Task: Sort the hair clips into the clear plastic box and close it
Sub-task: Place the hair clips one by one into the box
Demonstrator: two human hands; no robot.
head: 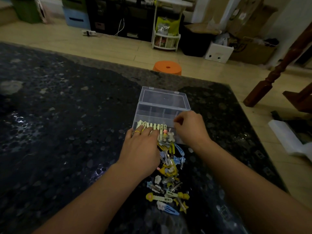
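Clear box [162,114] open on a dark speckled table [59,115], lid [163,98] tipped back on the far side, thin dividers showing in the rear part. Along the near part, a row of pale green clips [152,127] standing side by side; a few small pink and white pieces just right of them inside the box.

Left hand [143,146] palm down at the box's near edge, fingers stretched flat over the row of green clips, pressing or touching them, not curled round anything; rings on one finger. Right hand [189,127] at the box's right end, fingers curled and thumb brought to the fingertips as in a pinch; whether anything sits between them, impossible to tell.

Loose pile [168,176] of clips on the table between the forearms, just near of the box: blue, yellow, white and silver ones, some with star or flower shapes, lying jumbled and overlapping.

Orange stool [167,67] on the floor past the table's far edge.
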